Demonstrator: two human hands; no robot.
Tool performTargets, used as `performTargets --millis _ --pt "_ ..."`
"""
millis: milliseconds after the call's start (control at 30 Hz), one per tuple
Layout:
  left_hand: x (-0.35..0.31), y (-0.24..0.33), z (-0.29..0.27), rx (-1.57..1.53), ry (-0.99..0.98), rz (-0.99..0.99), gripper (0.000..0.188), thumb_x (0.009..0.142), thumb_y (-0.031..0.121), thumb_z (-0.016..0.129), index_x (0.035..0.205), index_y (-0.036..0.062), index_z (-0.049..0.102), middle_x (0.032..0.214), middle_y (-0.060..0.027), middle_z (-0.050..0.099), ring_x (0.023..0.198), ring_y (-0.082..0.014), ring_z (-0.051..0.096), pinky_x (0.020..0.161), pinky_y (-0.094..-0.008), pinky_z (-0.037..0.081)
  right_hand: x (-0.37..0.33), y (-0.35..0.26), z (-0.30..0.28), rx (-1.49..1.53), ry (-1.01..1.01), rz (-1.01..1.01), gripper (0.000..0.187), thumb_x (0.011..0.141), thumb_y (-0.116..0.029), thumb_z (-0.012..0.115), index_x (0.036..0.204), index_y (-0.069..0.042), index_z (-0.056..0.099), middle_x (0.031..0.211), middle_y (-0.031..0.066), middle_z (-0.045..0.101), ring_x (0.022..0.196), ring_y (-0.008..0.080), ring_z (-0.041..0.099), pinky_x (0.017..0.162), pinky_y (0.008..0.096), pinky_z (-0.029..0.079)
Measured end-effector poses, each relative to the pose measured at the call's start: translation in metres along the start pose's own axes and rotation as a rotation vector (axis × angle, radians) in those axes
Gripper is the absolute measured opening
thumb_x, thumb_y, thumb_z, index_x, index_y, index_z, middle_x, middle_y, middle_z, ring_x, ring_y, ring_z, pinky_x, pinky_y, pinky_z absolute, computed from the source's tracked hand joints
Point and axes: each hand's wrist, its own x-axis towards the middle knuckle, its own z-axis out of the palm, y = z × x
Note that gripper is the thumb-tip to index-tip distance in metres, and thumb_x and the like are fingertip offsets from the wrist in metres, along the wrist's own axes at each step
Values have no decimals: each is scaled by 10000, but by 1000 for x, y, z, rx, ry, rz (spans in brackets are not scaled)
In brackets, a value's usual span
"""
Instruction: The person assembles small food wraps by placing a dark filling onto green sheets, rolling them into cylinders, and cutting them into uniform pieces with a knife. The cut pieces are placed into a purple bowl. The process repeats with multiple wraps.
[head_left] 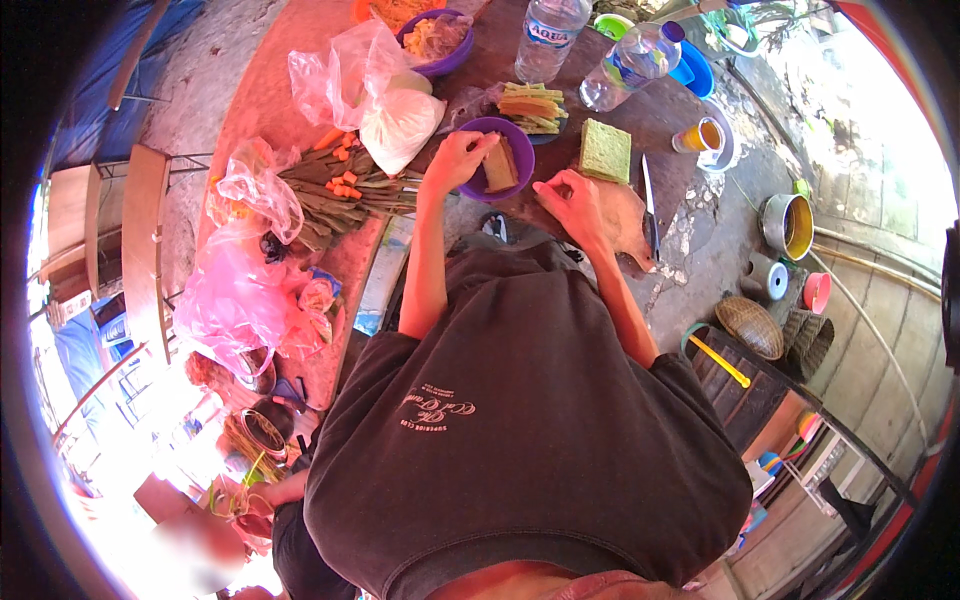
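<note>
My left hand reaches over the rim of a purple bowl, its fingertips pinched at the top of a flat brown bread piece in the bowl. My right hand hovers beside the bowl, above the near edge of a wooden cutting board. Its fingers are curled in, and whatever they may hold is hidden. A stack of square green bread slices rests on the far part of the board. A long knife lies along the board's right side. Beyond the bowl, pale green strips are piled up.
Two clear bottles and an orange-filled cup stand beyond the bread. Left of the bowl lie a bag of white powder, long green pods with orange pieces, and pink plastic bags. Another person's arm shows lower left.
</note>
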Motion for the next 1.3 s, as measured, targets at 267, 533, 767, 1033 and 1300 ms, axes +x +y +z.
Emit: performTargets --millis 267,533,767,1033,1300 --pt "-5 0 8 -178 60 126 358 1051 293 672 892 -26 703 748 -112 653 711 -158 605 696 -371 508 2 3 11 42 74 -64 249 1029 -234 743 956 -1 784 801 73 685 694 134 595 644 321 470" --pt "-5 -5 1 -237 -10 -12 194 1025 164 706 946 -13 699 741 -72 655 709 -133 640 687 -352 526 18 6 14 137 141 -140 229 1017 -199 757 945 18 763 799 115 690 643 162 610 604 351 486" --pt "-11 -5 7 -297 -107 44 190 1073 72 492 1089 -20 658 787 -55 656 743 -136 658 712 -318 542 16 -8 5 33 -61 133 208 1036 -179 723 996 18 773 811 36 687 723 89 593 666 281 472" --pt "-7 -14 22 -286 -45 42 187 1078 55 496 1136 -6 663 908 -89 703 782 -155 689 759 -340 570 12 3 11 103 36 -67 202 1048 -171 705 979 11 760 822 56 677 686 105 594 636 291 474" --pt "-6 -13 30 -84 33 112 241 1079 164 638 1238 -15 665 1155 -161 746 1079 -256 729 946 -395 579 52 -4 2 131 126 -143 185 1001 -181 784 938 -7 770 805 -14 655 681 52 537 620 241 421"
